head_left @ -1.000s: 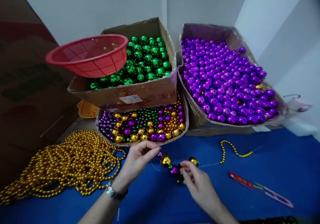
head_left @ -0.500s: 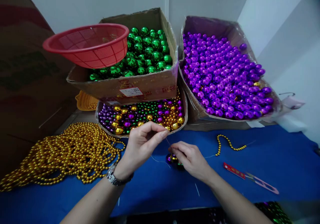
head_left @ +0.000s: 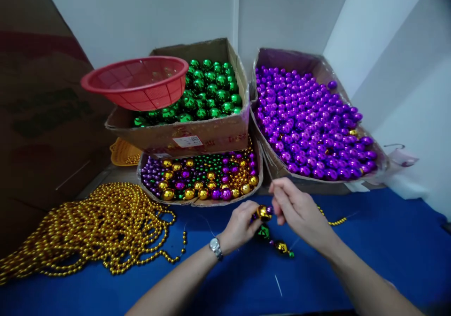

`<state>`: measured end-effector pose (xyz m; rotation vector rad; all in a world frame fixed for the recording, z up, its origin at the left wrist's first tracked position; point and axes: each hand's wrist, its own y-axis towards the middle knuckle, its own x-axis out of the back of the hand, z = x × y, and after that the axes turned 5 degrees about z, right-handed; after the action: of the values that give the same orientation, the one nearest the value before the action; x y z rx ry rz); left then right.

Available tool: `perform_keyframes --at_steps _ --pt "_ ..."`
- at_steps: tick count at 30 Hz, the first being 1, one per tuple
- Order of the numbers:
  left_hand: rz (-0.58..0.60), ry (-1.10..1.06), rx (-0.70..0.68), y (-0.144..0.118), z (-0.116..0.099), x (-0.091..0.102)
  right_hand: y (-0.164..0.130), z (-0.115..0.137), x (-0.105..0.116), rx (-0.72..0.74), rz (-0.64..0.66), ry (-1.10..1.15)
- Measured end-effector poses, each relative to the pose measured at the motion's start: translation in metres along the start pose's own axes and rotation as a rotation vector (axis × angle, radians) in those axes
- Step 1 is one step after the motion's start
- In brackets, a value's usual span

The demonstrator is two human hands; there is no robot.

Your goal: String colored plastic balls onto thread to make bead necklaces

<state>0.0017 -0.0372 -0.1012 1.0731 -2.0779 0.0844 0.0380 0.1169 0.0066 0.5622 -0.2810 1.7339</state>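
My left hand (head_left: 243,224), with a watch on its wrist, is closed on a string of large shiny beads (head_left: 264,212). More of that string, with a green bead (head_left: 263,232) and a gold one (head_left: 282,247), hangs down beside the hand to the cloth. Just to the right, my right hand (head_left: 303,208) pinches a thin needle-like piece (head_left: 269,171) that points up from its fingertips. Whether this is a needle or stiff thread I cannot tell. Behind the right hand, a short gold bead string (head_left: 338,221) is partly hidden.
Small gold bead strands (head_left: 105,227) are heaped at left on the blue cloth (head_left: 225,283). Behind are a tray of mixed beads (head_left: 200,205), a box of green balls (head_left: 218,137) carrying a red basket (head_left: 137,97), and a box of purple balls (head_left: 275,163).
My left hand has come down and right onto the beads. My right hand has left them and risen to the right with the thin piece. The scissors are now hidden behind my right arm.
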Motion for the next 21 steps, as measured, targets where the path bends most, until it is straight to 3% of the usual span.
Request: perform_keyframes --at_steps 4,8,10,12,17,21 --pt "-0.027 0.136 -0.125 0.007 -0.002 0.002 -0.013 -0.004 0.023 -0.068 -0.119 0.215" --pt "-0.087 0.263 -0.243 0.007 -0.004 0.000 -0.024 0.003 0.058 0.120 -0.442 0.517" --pt "-0.111 0.219 -0.263 0.008 -0.008 -0.001 -0.027 0.012 0.074 0.200 -0.604 0.572" --pt "-0.130 0.119 -0.261 0.012 -0.016 0.000 -0.027 0.021 0.082 0.243 -0.688 0.607" --pt "-0.252 -0.190 -0.090 0.036 -0.046 0.020 -0.018 0.045 0.079 0.270 -0.482 0.590" --pt "-0.306 -0.462 -0.016 0.054 -0.069 0.045 -0.005 0.054 0.079 0.329 -0.424 0.544"
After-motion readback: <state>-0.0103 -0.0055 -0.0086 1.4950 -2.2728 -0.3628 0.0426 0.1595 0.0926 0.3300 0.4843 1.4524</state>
